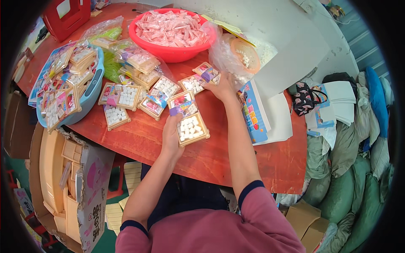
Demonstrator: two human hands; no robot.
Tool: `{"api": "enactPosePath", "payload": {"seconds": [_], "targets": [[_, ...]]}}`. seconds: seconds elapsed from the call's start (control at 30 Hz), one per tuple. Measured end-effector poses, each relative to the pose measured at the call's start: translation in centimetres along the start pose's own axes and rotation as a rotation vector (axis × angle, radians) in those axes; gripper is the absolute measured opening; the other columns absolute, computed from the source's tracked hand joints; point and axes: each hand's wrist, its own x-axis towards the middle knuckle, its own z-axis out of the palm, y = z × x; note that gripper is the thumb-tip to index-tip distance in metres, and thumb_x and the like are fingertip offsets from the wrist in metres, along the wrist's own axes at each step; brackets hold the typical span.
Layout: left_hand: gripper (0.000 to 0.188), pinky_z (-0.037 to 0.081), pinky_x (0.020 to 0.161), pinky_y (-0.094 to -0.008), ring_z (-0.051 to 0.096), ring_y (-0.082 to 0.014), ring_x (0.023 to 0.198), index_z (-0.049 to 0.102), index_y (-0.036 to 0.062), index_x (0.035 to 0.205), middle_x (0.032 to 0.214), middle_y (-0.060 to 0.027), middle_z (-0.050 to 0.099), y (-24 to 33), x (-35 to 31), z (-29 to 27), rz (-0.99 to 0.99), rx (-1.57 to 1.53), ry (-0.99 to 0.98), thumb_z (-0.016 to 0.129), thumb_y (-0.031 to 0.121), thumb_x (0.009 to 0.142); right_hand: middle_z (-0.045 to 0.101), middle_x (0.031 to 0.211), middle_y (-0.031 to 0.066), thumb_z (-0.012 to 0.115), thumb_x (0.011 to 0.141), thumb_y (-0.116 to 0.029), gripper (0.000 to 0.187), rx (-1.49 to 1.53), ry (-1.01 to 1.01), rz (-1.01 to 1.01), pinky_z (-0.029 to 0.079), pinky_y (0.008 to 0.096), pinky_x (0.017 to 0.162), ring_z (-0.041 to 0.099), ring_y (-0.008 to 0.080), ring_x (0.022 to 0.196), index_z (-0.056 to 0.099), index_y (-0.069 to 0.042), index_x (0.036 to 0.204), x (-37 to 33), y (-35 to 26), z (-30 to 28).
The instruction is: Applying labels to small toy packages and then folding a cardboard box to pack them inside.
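Observation:
My left hand (171, 134) grips a beige two-part tray (190, 126) by its left edge. White pellet-like pieces fill the tray's near part, and a purple printed band crosses its middle. Farther off, my right hand (223, 87) has its fingers closed at the edge of another such tray (206, 72), partly hidden by the hand. A tray of white pieces (192, 84) lies just left of it. More filled trays (128, 96) lie loosely grouped and overlapping on the red table (164, 156), left of my left hand.
A blue basket (95, 86) heaped with trays stands at the left. Behind is a red basin (181, 52) of pink sachets, beside an orange sieve (247, 50) and clear plastic bags. Blue printed sheets (255, 114) lie at right. A carton (90, 181) of beige trays stands below the table.

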Motion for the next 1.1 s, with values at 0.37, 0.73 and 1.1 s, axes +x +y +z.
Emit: {"api": "enactPosePath", "payload": {"seconds": [0.37,0.73,1.1], "targets": [[0.038,0.052,0.085,-0.0346,0.060,-0.0203,0.104,0.043,0.0035,0.122,0.116,-0.0112,0.056,2.9,-2.9,-1.4,0.018,0.129,0.121,0.044,0.032,0.097,0.053,0.121,0.0180,0.075,0.067,-0.038,0.070,0.312,-0.190,-0.234,0.042,0.0421,0.091,0.051,0.0349,0.112,0.050,-0.006,0.124,-6.7,-5.5,-7.7],[0.100,0.048,0.093,-0.0429,0.056,-0.0306,0.112,0.034,-0.0038,0.135,0.129,-0.0226,0.049,6.6,-3.5,-2.6,-0.496,0.068,-0.268,0.031,0.078,0.078,0.043,0.139,0.0046,0.063,0.070,-0.006,0.061,0.254,-0.673,-0.981,0.018,0.0471,0.112,0.027,0.0318,0.135,0.051,-0.016,0.129,-8.8,-9.0,-13.6],[0.048,0.052,0.083,-0.0349,0.062,-0.0180,0.096,0.049,0.0020,0.120,0.108,-0.0085,0.061,6.7,-6.9,-2.1,-0.243,0.246,-0.115,0.071,0.007,0.077,0.026,0.148,0.0137,0.051,0.069,0.005,0.076,-0.279,-0.522,-0.492,0.018,0.0466,0.112,0.020,0.0299,0.139,0.032,-0.012,0.141,-1.1,-5.7,-2.2]]}}
